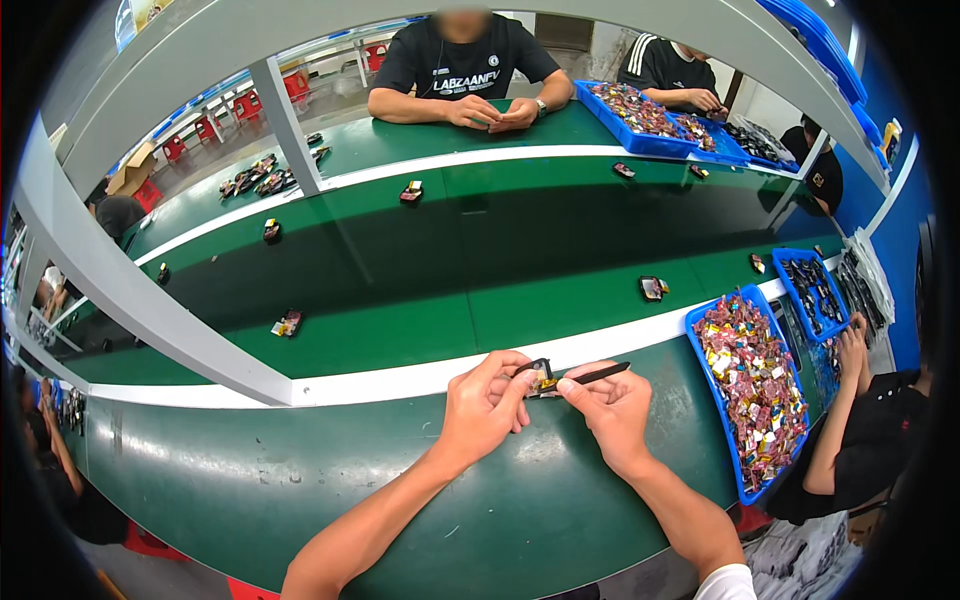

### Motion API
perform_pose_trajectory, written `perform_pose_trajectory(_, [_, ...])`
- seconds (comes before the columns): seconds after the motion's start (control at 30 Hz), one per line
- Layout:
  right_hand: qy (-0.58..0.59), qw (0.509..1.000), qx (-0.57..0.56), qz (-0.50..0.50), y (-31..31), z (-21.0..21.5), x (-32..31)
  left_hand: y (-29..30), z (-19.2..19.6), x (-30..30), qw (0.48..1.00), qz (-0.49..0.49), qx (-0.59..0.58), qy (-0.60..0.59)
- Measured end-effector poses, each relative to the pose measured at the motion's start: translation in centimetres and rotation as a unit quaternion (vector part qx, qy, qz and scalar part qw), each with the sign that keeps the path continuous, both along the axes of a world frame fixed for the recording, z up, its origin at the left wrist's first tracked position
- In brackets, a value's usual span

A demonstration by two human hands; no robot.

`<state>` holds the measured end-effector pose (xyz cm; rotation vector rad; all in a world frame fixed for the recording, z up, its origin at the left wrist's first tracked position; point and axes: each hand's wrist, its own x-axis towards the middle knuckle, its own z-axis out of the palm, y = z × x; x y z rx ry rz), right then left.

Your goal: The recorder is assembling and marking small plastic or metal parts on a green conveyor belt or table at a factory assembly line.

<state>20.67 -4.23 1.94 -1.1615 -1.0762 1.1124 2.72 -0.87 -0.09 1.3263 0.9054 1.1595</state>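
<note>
Green runs everywhere in this workshop: a long green table (300, 500) near us and a green conveyor belt (420, 280) beyond its white edge, dotted with small parts. On the left of the belt lies one small part (287, 323). At the table's far edge the left hand (483, 405) pinches a small black-and-gold component (541, 377), its grip clenched on it with fingertips. Just right, the right hand (612, 405) touches the same piece, its grip grasping a thin black tool (598, 374) that points right. Farther right sits a blue bin (722, 420) heaped with colourful small pieces, beside a co-worker's arm (835, 420).
</note>
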Motion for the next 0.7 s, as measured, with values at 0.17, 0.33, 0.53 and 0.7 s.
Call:
perform_pose_trajectory(0.17, [-0.017, 0.999, 0.027, 0.005, 0.1, -0.6, 0.1, -0.2, 0.2, 0.0, 1.0, 0.005, 0.013, 0.016])
perform_pose_trajectory(0.33, [-0.015, 0.999, 0.044, 0.005, 0.2, -0.9, 0.3, -0.1, 0.3, 0.2, 1.0, 0.004, 0.005, -0.006])
perform_pose_trajectory(0.53, [-0.02, 0.998, 0.062, 0.019, 0.5, -1.3, 0.4, 0.1, -0.1, -0.3, 0.998, -0.019, -0.041, -0.039])
perform_pose_trajectory(0.7, [-0.035, 0.997, 0.072, 0.019, 0.5, -1.4, 0.7, 0.5, -0.4, -0.4, 0.996, -0.033, -0.075, -0.044])
